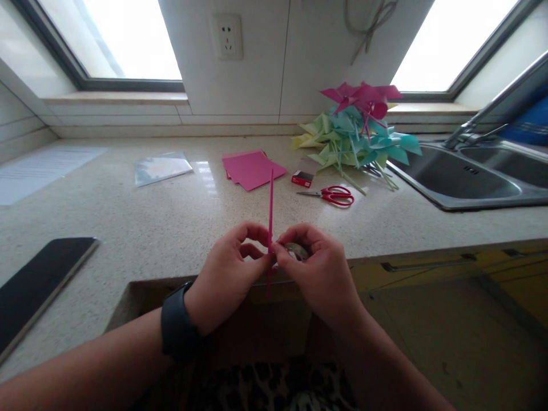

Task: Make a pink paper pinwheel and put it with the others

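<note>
My left hand [229,274] pinches a thin pink stick [270,200] that stands upright at the counter's front edge. My right hand [319,268] is closed beside it, fingertips meeting the left hand's at the stick, and holds a small roll of clear tape [296,250]. A dark watch sits on my left wrist. Behind the hands lie a stack of pink paper sheets [252,169], red-handled scissors [336,196] and a small red box [302,178].
A heap of pink, green and teal paper pinwheels [357,128] sits at the back right beside a steel sink [466,180] with a tap. A clear plastic sleeve [160,168], a white sheet [43,171] and a dark flat slab [36,285] lie to the left.
</note>
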Action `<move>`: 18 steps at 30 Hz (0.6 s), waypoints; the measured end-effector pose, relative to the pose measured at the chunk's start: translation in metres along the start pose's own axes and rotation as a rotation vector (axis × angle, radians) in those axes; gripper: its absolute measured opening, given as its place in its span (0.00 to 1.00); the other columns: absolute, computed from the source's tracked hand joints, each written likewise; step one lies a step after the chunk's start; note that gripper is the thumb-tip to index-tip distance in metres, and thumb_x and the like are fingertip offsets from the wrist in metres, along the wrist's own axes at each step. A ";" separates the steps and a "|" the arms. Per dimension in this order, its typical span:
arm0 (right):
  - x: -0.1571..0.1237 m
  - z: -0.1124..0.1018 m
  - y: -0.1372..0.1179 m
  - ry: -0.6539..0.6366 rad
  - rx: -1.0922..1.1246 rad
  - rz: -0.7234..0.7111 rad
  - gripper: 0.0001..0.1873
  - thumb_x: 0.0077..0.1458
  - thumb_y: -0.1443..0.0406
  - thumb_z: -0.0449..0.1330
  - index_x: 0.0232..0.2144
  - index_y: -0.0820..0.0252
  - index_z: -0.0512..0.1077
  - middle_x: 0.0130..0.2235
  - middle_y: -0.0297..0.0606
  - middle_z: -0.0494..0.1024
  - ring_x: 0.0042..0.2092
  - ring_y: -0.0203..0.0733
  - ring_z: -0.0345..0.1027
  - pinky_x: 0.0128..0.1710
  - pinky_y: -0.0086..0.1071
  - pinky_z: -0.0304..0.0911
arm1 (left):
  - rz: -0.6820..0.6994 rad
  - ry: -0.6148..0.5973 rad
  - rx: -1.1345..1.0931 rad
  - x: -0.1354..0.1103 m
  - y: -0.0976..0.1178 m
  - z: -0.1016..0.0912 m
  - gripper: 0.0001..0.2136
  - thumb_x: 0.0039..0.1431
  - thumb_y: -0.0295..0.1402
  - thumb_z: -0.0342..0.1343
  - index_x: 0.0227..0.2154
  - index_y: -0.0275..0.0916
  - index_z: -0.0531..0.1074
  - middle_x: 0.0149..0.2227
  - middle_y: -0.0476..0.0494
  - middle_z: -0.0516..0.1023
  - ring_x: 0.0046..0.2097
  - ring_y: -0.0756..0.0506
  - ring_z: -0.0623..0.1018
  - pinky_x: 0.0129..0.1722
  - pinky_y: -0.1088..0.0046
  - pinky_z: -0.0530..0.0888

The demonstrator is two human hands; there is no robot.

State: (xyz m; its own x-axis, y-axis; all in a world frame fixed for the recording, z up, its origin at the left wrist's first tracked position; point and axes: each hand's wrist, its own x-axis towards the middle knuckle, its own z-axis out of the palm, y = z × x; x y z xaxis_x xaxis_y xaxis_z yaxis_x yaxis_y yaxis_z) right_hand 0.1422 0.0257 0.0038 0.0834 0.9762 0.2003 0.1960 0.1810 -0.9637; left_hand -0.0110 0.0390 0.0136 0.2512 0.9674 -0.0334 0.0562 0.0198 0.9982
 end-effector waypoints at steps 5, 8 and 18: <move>0.003 -0.007 0.001 -0.029 0.046 0.036 0.07 0.48 0.65 0.68 0.30 0.59 0.73 0.27 0.32 0.76 0.27 0.35 0.67 0.26 0.28 0.64 | -0.070 -0.086 -0.159 0.004 -0.003 -0.003 0.14 0.49 0.30 0.70 0.39 0.37 0.74 0.35 0.48 0.80 0.35 0.50 0.79 0.36 0.75 0.76; 0.005 -0.009 0.002 -0.044 0.060 0.054 0.07 0.48 0.65 0.68 0.31 0.59 0.74 0.28 0.32 0.77 0.27 0.34 0.68 0.26 0.28 0.64 | -0.102 -0.149 -0.228 0.005 -0.006 -0.003 0.15 0.51 0.30 0.70 0.41 0.37 0.76 0.37 0.46 0.81 0.38 0.49 0.80 0.41 0.73 0.77; 0.008 -0.021 0.002 -0.065 -0.005 0.008 0.07 0.51 0.63 0.68 0.30 0.58 0.74 0.29 0.33 0.77 0.28 0.35 0.68 0.27 0.29 0.65 | -0.215 -0.159 -0.438 0.004 -0.001 -0.002 0.10 0.55 0.33 0.68 0.37 0.36 0.76 0.35 0.46 0.79 0.38 0.48 0.79 0.40 0.66 0.82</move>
State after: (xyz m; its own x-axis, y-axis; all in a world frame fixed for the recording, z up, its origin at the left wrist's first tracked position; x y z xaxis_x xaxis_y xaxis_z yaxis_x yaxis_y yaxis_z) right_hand 0.1633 0.0317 0.0075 0.0212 0.9833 0.1810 0.2010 0.1731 -0.9642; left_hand -0.0115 0.0432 0.0123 0.4246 0.8799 -0.2131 -0.2792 0.3512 0.8937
